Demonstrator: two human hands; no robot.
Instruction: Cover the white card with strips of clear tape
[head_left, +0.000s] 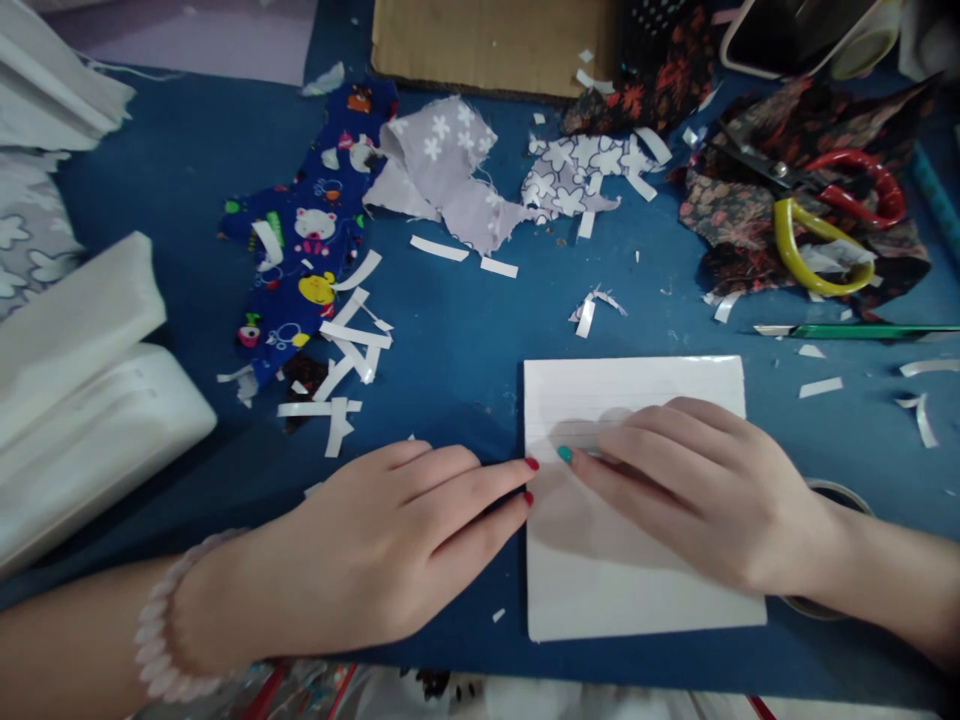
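A roughly square white panel [645, 590] with faint ruled lines lies flat on the blue table. My left hand [390, 540], wearing a pale bead bracelet [161, 640], touches the panel's left edge with two outstretched red-nailed fingertips. On top of the panel rests my right hand [697, 480], a green nail showing, its other fingertips partly hidden as they bend down onto the surface. Neither hand appears to grip anything. Partly covered by my right wrist is a dark ring-shaped roll [847, 492], beside the panel's right edge.
White paper strips [352, 335] and fabric scraps [450, 170] litter the blue table [450, 350]. Scissors [825, 190] with red and yellow handles lie on dark floral cloth [720, 215]. A green cutter-like tool [870, 331] is nearby. White packs [97, 420] stand left; cardboard [495, 45] lies behind.
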